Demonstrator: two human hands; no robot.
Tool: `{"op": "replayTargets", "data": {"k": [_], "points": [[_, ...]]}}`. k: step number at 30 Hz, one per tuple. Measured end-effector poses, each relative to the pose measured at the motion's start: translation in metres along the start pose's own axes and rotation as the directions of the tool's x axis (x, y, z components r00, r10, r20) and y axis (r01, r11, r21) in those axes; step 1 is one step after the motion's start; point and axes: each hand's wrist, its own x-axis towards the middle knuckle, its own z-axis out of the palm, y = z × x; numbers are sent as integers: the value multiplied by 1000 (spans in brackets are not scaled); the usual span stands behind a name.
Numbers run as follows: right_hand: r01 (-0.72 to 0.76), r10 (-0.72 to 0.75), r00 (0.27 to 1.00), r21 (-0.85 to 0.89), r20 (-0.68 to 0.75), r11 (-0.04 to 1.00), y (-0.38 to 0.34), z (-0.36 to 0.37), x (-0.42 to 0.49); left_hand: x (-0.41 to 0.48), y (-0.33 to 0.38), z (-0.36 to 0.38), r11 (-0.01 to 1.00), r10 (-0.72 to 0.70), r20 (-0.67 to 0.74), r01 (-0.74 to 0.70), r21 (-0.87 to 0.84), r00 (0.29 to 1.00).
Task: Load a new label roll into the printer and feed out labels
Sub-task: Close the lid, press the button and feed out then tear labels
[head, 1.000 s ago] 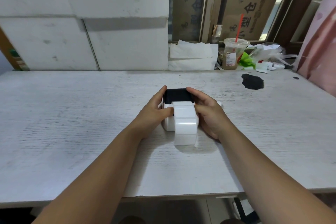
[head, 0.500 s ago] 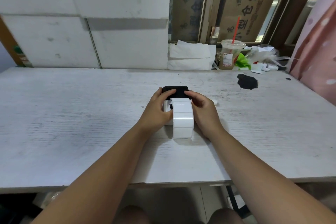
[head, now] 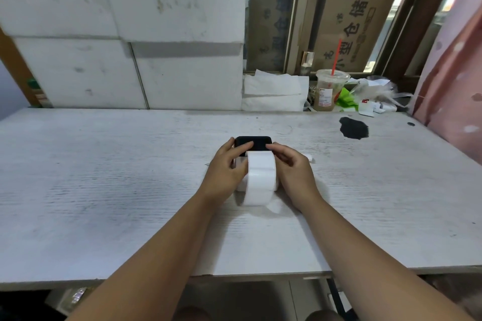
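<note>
I see one small printer well in from every edge of the table, a little nearer the far edge, with a band of white labels arching out of it toward the near edge. My left hand cups the printer's left side, fingers closed on its body with one laid across the dark top, I judge to steady it. My right hand flanks the other side, fingers curled together at the slot where the strip leaves, probably guiding it. Count: one printer, one strip, two hands; one drink cup stands beyond the far edge.
</note>
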Motion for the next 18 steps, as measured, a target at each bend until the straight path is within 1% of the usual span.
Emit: {"op": "replayTargets", "data": {"k": [3, 10, 12, 13, 15, 16, 17, 18], "points": [[43, -42, 999, -55, 18, 998, 1, -1, 0, -2, -3, 3, 996, 76, -18, -75, 49, 997], [44, -43, 997, -14, 57, 999, 6, -1, 2, 0, -4, 4, 995, 91, -43, -89, 42, 995], [51, -50, 997, -3, 65, 999, 5, -1, 2, -2, -3, 6, 993, 116, -113, -113, 33, 987], [51, -50, 997, -5, 64, 999, 5, -1, 1, -3, -1, 8, 995, 103, -166, -104, 2, 981], [45, -43, 997, -19, 63, 999, 4, 0, 2, -6, 8, 10, 997, 10, -233, -27, -68, 972], [45, -43, 997, -28, 61, 999, 4, 0, 2, -7, 10, 11, 999, 29, -248, -35, -20, 968], [49, -47, 997, -40, 59, 998, 5, 0, 2, -9, 11, 11, 991, 114, -260, -93, 92, 959], [54, -51, 997, -62, 56, 997, 5, 0, 2, -10, 10, 10, 948, 257, -240, -196, 251, 936]]}}
